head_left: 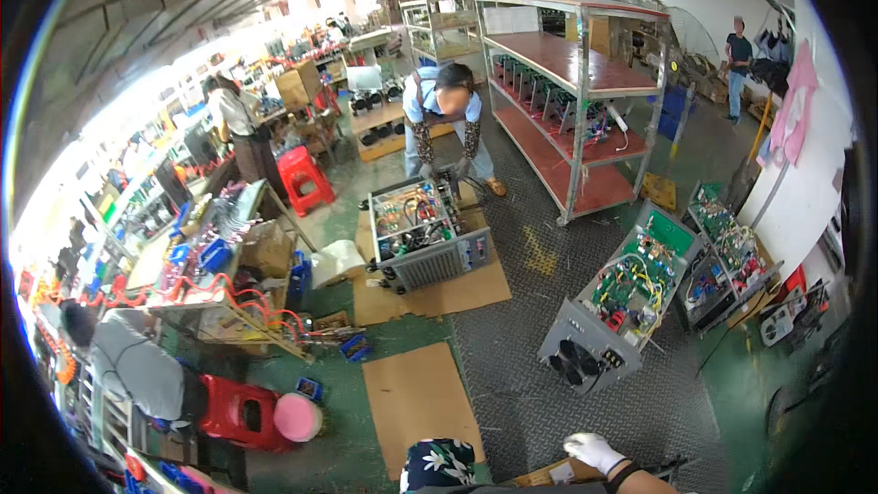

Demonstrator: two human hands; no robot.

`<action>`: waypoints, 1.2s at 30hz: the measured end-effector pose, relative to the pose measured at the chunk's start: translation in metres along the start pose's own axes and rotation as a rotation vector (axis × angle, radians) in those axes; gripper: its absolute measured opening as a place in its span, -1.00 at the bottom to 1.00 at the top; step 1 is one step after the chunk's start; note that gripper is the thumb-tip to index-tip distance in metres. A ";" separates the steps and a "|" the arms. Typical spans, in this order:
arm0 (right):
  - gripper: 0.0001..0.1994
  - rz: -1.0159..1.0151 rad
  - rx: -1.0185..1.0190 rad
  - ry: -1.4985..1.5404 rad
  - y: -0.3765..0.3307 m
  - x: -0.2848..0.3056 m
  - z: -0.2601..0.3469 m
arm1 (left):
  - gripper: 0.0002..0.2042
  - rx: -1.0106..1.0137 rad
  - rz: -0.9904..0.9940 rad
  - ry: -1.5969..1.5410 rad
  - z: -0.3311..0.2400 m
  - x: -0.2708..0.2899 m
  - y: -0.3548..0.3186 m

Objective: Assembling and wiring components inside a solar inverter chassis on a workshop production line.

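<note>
My right hand (594,451), in a white glove with a dark band at the wrist, reaches in from the lower edge. Its fingers stretch loosely to the left, and nothing shows in them. Beside and below it lies a brown board-like piece (541,474), partly cut off by the picture's edge. My left hand is out of sight; dark floral cloth (439,464) shows at the bottom. Ahead to the right, an open machine chassis (594,343) with green circuit boards and black fans rests on the floor. Another open chassis (434,261) sits on cardboard, a co-worker (448,114) bending over it.
A flat cardboard sheet (421,402) lies ahead on the floor. More open chassis (722,265) stand at the right by the wall. A metal rack (576,82) with red shelves rises behind. Left are workbenches, a seated person (137,366), red stools (240,412) and a pink-topped bucket (297,417).
</note>
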State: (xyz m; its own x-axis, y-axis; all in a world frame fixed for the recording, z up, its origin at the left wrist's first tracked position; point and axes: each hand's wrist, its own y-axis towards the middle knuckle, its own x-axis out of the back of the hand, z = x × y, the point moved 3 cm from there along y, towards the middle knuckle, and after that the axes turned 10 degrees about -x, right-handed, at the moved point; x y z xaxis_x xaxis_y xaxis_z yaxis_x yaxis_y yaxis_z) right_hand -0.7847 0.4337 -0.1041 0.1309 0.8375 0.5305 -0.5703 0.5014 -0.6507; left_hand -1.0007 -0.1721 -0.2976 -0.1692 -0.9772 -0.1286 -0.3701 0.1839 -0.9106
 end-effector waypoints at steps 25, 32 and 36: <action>-0.44 -0.113 0.160 -0.815 0.842 0.258 0.394 | -0.86 -0.470 -0.200 1.122 -0.548 -0.445 0.213; -0.65 0.227 0.341 -1.001 0.975 0.158 0.409 | -0.73 -0.223 -0.303 0.944 -0.587 -0.541 0.186; -0.83 0.291 0.378 -1.139 1.000 0.143 0.396 | -0.72 -0.147 -0.414 0.876 -0.574 -0.527 0.191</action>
State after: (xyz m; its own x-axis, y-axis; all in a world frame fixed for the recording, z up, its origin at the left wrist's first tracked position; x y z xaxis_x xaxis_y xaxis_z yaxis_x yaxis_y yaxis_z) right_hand -1.6576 0.9689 -0.4632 -0.7128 0.1452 0.6862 -0.6835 0.0752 -0.7260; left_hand -1.5063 0.4393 -0.1779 -0.5970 -0.5532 0.5810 -0.6529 -0.0858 -0.7526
